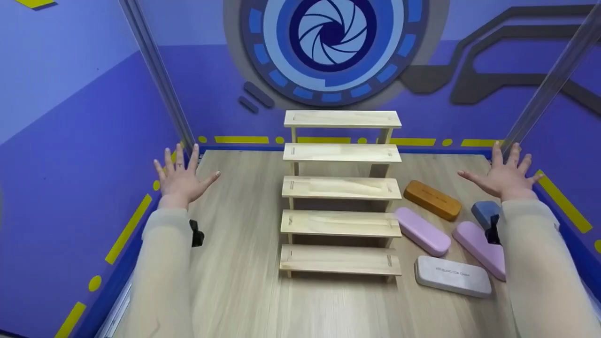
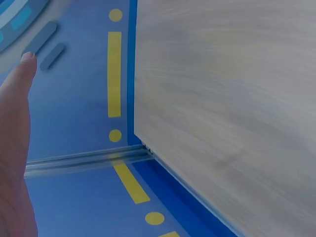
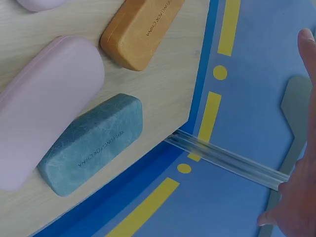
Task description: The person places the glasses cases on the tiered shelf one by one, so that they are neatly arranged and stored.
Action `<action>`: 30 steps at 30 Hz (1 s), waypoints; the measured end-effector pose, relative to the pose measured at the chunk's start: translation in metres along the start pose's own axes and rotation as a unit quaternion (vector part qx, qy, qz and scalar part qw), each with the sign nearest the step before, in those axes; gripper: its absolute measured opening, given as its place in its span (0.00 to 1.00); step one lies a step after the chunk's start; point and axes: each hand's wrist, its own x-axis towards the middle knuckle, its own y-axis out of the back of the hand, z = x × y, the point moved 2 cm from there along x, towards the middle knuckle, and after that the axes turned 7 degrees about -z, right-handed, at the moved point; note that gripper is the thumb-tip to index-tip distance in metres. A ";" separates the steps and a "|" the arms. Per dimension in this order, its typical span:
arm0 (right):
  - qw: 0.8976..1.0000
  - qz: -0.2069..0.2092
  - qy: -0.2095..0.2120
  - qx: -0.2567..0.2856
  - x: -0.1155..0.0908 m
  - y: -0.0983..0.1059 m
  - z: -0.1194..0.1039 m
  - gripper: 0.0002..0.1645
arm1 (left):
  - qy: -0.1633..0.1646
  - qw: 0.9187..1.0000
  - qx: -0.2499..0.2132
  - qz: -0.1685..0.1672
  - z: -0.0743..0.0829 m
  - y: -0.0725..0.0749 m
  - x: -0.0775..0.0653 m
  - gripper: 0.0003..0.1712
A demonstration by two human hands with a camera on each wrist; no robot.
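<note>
My left hand [image 1: 181, 180] is held out with fingers spread near the back left corner, holding nothing. On the other side my right hand [image 1: 507, 176] is likewise spread and bare, near the back right corner. Between them stands a pale wooden stepped rack [image 1: 342, 188] with several flat shelves, nothing on them. To its right lie several glasses cases: an orange-brown case [image 1: 432, 200], a pink case [image 1: 423, 232], a second pink case [image 1: 481, 249] partly behind the right sleeve, a grey-white case [image 1: 452, 276] and a blue marbled case [image 3: 94, 143], which the right forearm partly covers in the head view.
The light wood tabletop [image 1: 235, 281] is bounded by a blue patterned back wall [image 1: 202, 94] and side walls. Clear corner posts [image 1: 162, 75] rise at the back left and right. A dark clip [image 1: 196, 233] shows beside the left sleeve.
</note>
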 end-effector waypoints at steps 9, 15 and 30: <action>0.995 0.008 0.001 0.101 -0.009 -0.017 0.010 0.74 | -0.009 0.989 -0.150 0.002 0.023 -0.027 -0.014 0.62; 0.985 0.037 0.019 0.165 -0.024 -0.038 0.017 0.67 | -0.025 0.942 -0.335 -0.018 0.040 -0.061 -0.041 0.57; 0.944 0.085 0.072 0.310 -0.104 -0.091 0.040 0.46 | -0.031 0.798 -0.600 -0.036 0.081 -0.142 -0.106 0.41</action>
